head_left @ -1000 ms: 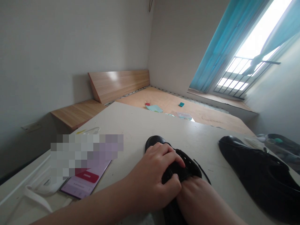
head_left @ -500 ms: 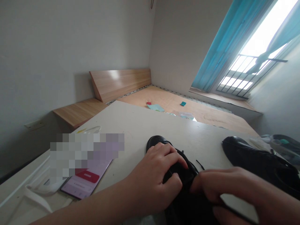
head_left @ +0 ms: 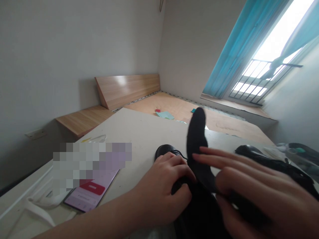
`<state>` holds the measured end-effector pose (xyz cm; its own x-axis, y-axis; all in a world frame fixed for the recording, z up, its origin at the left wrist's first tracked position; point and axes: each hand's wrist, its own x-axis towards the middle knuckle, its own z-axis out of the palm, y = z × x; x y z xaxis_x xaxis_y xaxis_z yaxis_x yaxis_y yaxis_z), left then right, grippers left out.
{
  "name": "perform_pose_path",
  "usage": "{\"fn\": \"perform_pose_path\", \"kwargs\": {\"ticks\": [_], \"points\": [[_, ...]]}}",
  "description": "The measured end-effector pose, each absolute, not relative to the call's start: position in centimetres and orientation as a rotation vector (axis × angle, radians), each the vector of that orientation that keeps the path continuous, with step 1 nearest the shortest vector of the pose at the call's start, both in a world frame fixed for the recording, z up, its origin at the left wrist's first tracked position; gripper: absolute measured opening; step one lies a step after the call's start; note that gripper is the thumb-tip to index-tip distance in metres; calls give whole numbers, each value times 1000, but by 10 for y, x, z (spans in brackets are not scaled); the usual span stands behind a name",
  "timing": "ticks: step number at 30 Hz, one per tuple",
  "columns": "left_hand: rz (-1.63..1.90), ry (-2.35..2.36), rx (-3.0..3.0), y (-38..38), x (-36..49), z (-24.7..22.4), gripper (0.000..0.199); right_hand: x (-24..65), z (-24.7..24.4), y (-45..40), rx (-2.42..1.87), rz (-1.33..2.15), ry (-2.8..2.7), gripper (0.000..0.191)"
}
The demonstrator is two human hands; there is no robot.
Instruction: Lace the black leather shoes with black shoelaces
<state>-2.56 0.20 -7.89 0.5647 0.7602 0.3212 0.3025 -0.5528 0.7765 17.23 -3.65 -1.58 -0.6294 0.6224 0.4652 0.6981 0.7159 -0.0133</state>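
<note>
On the white table a black lace-up shoe (head_left: pixel 164 151) points away from me. My left hand (head_left: pixel 165 191) grips it across the front, with fingers curled over its upper. A black insole (head_left: pixel 196 134) rises from above the shoe's opening, its rounded end upward. My right hand (head_left: pixel 251 191) holds this insole, thumb beneath and fingers along its side. The insole's lower part is hidden by the hand. To the right lies a second black shoe (head_left: pixel 296 174), partly covered by my right hand.
At left on the table (head_left: pixel 129 129) lies a lit phone (head_left: pixel 86 196) beside white straps (head_left: pixel 41 212), partly blurred out. A clear plastic bag (head_left: pixel 302 159) sits at far right. Beyond the table is a wooden bed (head_left: pixel 224 124) with small cards on it.
My right hand has lifted the black insole up out of the shoe, where it was not visible before. My left hand stays on the shoe.
</note>
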Motion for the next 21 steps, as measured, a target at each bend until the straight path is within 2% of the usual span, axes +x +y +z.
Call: {"fn": "perform_pose_path", "kwargs": {"ticks": [3,6,8,12,21], "points": [[895,849,2139,2,-26,-80,18,157,-26,-35,-959,-80,-2567,28],[932,891,2127,1,-25,-81,13,161,-33,-37,-1060,-44,-2598,30],[960,960,2119,0,-25,-81,2,164,-34,-38,-1120,-15,-2660,29],[993,1042,2125,0,-23,-83,15,164,-34,-39,-1114,-54,-2793,27],[1035,1050,2166,-1,-20,-84,16,162,-41,-39,-1089,-212,-2864,42]]}}
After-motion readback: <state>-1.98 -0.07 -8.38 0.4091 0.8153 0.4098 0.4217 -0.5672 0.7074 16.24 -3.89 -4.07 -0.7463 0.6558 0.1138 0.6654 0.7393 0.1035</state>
